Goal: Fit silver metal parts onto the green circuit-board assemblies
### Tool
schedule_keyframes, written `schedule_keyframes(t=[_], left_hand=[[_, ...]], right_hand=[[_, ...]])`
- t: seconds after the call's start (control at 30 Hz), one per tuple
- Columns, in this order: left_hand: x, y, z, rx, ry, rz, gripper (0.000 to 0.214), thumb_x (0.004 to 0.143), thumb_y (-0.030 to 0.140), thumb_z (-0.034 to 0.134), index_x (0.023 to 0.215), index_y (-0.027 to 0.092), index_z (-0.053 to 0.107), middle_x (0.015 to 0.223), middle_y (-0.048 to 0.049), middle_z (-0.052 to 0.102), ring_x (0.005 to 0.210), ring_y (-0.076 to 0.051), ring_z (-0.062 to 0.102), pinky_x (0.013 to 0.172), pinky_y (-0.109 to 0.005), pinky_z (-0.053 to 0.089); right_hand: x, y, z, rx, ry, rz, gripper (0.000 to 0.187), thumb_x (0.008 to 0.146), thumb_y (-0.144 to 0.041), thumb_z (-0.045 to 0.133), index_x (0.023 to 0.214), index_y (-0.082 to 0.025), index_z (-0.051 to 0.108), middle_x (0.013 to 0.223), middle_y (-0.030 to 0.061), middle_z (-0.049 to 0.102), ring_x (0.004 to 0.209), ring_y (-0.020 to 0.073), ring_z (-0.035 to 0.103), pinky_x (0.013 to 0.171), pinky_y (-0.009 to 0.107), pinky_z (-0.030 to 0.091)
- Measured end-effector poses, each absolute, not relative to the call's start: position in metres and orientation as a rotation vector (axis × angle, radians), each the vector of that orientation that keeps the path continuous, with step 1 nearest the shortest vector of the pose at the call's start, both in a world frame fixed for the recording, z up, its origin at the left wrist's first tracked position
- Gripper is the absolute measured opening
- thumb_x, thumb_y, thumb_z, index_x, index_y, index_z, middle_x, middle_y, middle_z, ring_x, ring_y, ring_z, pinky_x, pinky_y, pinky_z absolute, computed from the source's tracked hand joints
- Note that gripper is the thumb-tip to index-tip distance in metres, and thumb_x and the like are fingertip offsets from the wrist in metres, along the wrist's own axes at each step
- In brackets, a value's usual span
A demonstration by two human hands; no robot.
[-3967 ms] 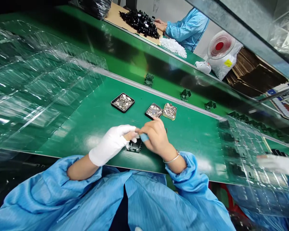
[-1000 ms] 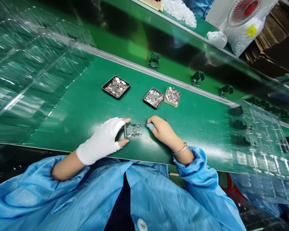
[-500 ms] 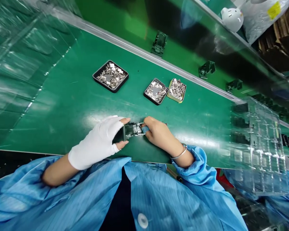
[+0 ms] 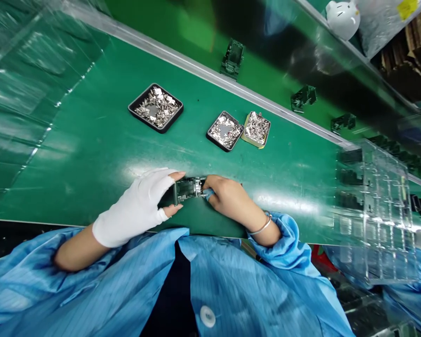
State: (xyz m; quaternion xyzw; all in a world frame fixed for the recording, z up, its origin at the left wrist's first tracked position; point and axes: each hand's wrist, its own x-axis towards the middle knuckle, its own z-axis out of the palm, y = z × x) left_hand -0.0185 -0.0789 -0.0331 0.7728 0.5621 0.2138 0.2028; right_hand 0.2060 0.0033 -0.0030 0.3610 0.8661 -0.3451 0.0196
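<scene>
My left hand (image 4: 136, 208), in a white fingerless glove, grips a small dark green plastic part (image 4: 186, 189) between thumb and forefinger on the green bench (image 4: 91, 150). My right hand (image 4: 228, 199), bare with a blue cot on one fingertip and a bracelet at the wrist, is curled with its fingertips pressed to the part's right end. Beyond the hands stand a black tray (image 4: 156, 107), a second black tray (image 4: 225, 130) and a yellowish tray (image 4: 256, 129), all filled with small shiny metal pieces.
Clear plastic blister trays lie at the left (image 4: 24, 79) and at the right (image 4: 375, 206), the right one holding dark parts. More dark green parts (image 4: 233, 58) stand along the belt behind a metal rail. A white figurine (image 4: 343, 18) stands at the far right.
Four seconds ago both hands worked close together over the part. One second ago the part lay between my hands; since then my right hand has closed in on its right end, and my left grips it.
</scene>
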Motion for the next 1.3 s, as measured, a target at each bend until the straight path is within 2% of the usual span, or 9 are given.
schedule_keyframes(t=[0.23, 0.4, 0.5, 0.63, 0.73, 0.8, 0.93, 1.17, 1.3], left_hand=[[-0.017, -0.079, -0.035, 2.205, 1.578, 0.867, 0.042, 0.084, 0.039, 0.060, 0.119, 0.023, 0.042, 0.124, -0.0109, 0.060, 0.120, -0.028, 0.056, 0.107, -0.048, 0.042], [-0.015, -0.084, -0.033, 2.179, 1.547, 1.002, 0.056, 0.083, 0.040, 0.061, 0.130, 0.021, 0.036, 0.136, -0.0156, 0.052, 0.128, -0.031, 0.049, 0.108, -0.051, 0.040], [-0.015, -0.081, -0.035, 2.178, 1.607, 0.981, 0.072, 0.082, 0.045, 0.059, 0.141, 0.018, 0.029, 0.142, -0.0194, 0.046, 0.129, -0.034, 0.049, 0.104, -0.050, 0.044], [-0.015, -0.069, -0.038, 2.309, 1.672, 0.863, 0.065, 0.081, 0.038, 0.057, 0.138, 0.016, 0.036, 0.133, -0.0182, 0.055, 0.122, -0.036, 0.054, 0.101, -0.051, 0.046], [-0.014, -0.063, -0.035, 2.286, 1.637, 0.756, 0.053, 0.076, 0.033, 0.058, 0.125, 0.016, 0.047, 0.120, -0.0157, 0.063, 0.110, -0.034, 0.062, 0.094, -0.047, 0.051], [-0.010, -0.063, -0.032, 2.184, 1.673, 0.683, 0.049, 0.074, 0.032, 0.058, 0.119, 0.016, 0.048, 0.112, -0.0137, 0.065, 0.100, -0.031, 0.066, 0.085, -0.043, 0.055], [0.001, -0.066, -0.031, 2.050, 1.766, 0.597, 0.048, 0.075, 0.037, 0.061, 0.118, 0.019, 0.046, 0.103, -0.0102, 0.067, 0.086, -0.027, 0.069, 0.073, -0.037, 0.056], [-0.003, -0.074, -0.040, 2.209, 1.657, 0.743, 0.085, 0.077, 0.053, 0.063, 0.143, 0.015, 0.027, 0.138, -0.0196, 0.052, 0.124, -0.034, 0.055, 0.101, -0.048, 0.047], [-0.016, -0.076, -0.024, 2.104, 1.732, 0.939, 0.064, 0.086, 0.049, 0.053, 0.140, 0.018, 0.036, 0.132, -0.0143, 0.059, 0.120, -0.029, 0.058, 0.101, -0.046, 0.046]], right_hand=[[0.220, 0.018, -0.011, 1.241, 3.097, -1.213, 0.010, 0.088, -0.019, 0.057, 0.091, -0.020, 0.066, 0.108, 0.0070, 0.067, 0.107, 0.0198, 0.059, 0.097, 0.037, 0.041], [0.207, 0.007, -0.008, 1.237, 3.063, -1.486, 0.008, 0.089, -0.027, 0.059, 0.086, -0.019, 0.060, 0.093, 0.0042, 0.067, 0.088, 0.0151, 0.063, 0.085, 0.031, 0.048], [0.200, -0.002, -0.004, 1.127, 3.231, -1.144, 0.004, 0.088, -0.024, 0.059, 0.090, -0.021, 0.059, 0.098, 0.0052, 0.067, 0.098, 0.0172, 0.060, 0.099, 0.038, 0.042], [0.194, -0.010, 0.002, 0.621, 3.283, -0.703, 0.017, 0.084, -0.022, 0.063, 0.101, -0.022, 0.060, 0.112, 0.0051, 0.067, 0.108, 0.0196, 0.057, 0.116, 0.047, 0.022], [0.204, 0.010, 0.008, 0.660, 3.290, -0.708, 0.018, 0.090, -0.024, 0.056, 0.106, -0.023, 0.062, 0.113, 0.0033, 0.067, 0.108, 0.0174, 0.058, 0.112, 0.041, 0.029], [0.220, 0.041, 0.012, 1.214, 3.243, -0.649, 0.022, 0.094, -0.021, 0.044, 0.104, -0.020, 0.064, 0.107, 0.0059, 0.068, 0.103, 0.0177, 0.059, 0.099, 0.036, 0.042], [0.252, 0.112, 0.007, 1.947, 2.857, -0.329, 0.029, 0.088, -0.010, 0.042, 0.104, -0.015, 0.066, 0.106, 0.0115, 0.066, 0.101, 0.0241, 0.056, 0.090, 0.037, 0.043], [0.251, 0.144, -0.018, 1.942, 2.728, -0.090, 0.027, 0.088, -0.011, 0.043, 0.104, -0.015, 0.064, 0.108, 0.0157, 0.063, 0.101, 0.0283, 0.053, 0.086, 0.040, 0.040], [0.255, 0.137, -0.019, 1.986, 2.825, -0.139, 0.028, 0.088, -0.008, 0.038, 0.105, -0.012, 0.060, 0.102, 0.0156, 0.066, 0.095, 0.0276, 0.057, 0.087, 0.040, 0.040]])
